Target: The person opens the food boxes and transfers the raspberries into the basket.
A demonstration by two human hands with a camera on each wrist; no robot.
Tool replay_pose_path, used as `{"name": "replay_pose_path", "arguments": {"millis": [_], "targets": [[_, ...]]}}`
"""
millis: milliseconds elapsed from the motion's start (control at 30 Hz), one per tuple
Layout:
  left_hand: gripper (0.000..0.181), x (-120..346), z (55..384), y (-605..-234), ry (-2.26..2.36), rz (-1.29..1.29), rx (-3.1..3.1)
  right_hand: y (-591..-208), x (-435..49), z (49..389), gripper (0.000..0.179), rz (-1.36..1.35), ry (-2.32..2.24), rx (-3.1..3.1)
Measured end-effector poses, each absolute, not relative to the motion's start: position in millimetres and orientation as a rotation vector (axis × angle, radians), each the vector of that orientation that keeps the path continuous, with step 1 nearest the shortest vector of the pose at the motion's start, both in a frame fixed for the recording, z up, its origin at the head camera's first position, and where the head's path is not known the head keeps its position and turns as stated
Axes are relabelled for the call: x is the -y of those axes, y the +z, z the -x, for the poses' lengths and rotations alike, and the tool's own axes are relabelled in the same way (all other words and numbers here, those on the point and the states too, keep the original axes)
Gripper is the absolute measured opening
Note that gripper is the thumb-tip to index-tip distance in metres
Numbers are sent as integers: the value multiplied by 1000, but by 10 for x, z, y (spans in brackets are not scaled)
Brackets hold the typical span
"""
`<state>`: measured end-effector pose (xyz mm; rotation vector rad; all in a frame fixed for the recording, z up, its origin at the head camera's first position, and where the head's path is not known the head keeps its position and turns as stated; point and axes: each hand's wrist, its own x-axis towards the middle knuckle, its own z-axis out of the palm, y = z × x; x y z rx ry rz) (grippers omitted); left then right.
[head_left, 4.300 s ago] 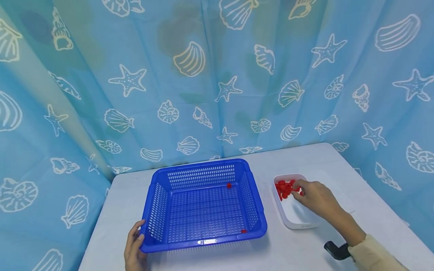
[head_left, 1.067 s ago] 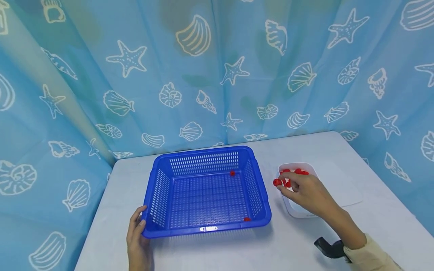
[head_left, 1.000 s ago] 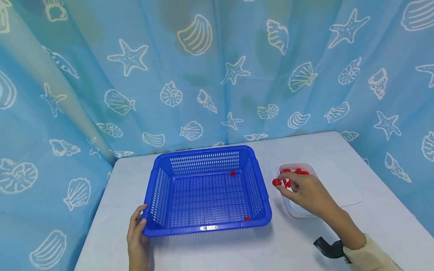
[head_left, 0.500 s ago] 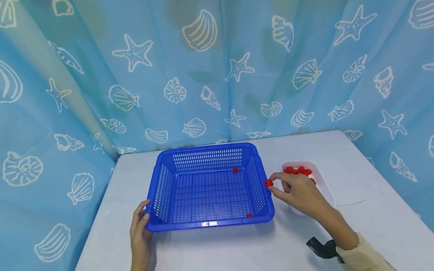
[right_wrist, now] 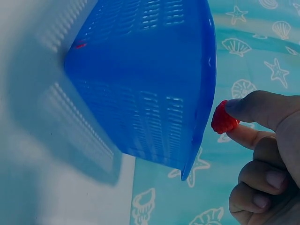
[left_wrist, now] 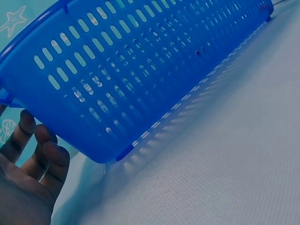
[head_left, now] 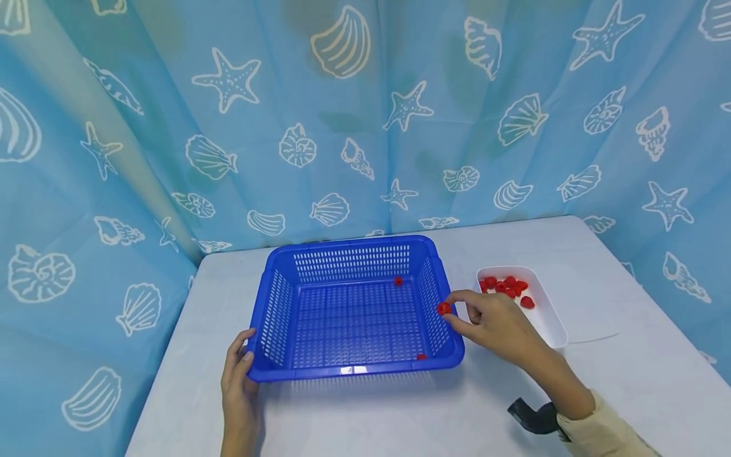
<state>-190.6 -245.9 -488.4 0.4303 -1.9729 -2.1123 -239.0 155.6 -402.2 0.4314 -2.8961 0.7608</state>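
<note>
Right grip (head_left: 495, 318) pinches a raspberry (head_left: 443, 308) near the blue basket's (head_left: 354, 324) right rim

Thumb and finger are clamped on this red fruit, right of the frame's centre; in the right wrist view it shows just beside the rim. At lower left, bent fingers of the left grip (head_left: 238, 381) hold the basket's left edge. Two further raspberries (head_left: 398, 281) lie inside, one at back right, the other at front right, partly hidden. Right of centre, a white tray (head_left: 547, 320) contains a raspberry cluster (head_left: 510, 285), mostly toward its far end. Basket and tray stand on a white tabletop (head_left: 365, 422). Lower right shows a cream sleeve (head_left: 599, 428); a shell-printed blue curtain (head_left: 354, 108) fills the upper frame.
</note>
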Motion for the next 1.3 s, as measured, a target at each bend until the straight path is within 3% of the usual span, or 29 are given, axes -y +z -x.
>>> {"name": "replay_pose_path", "arguments": {"millis": [1300], "targets": [[39,2479,1900,-4893,-2099,-319,1951,-4233,-1296,2383,34,-467,853,2867]]}}
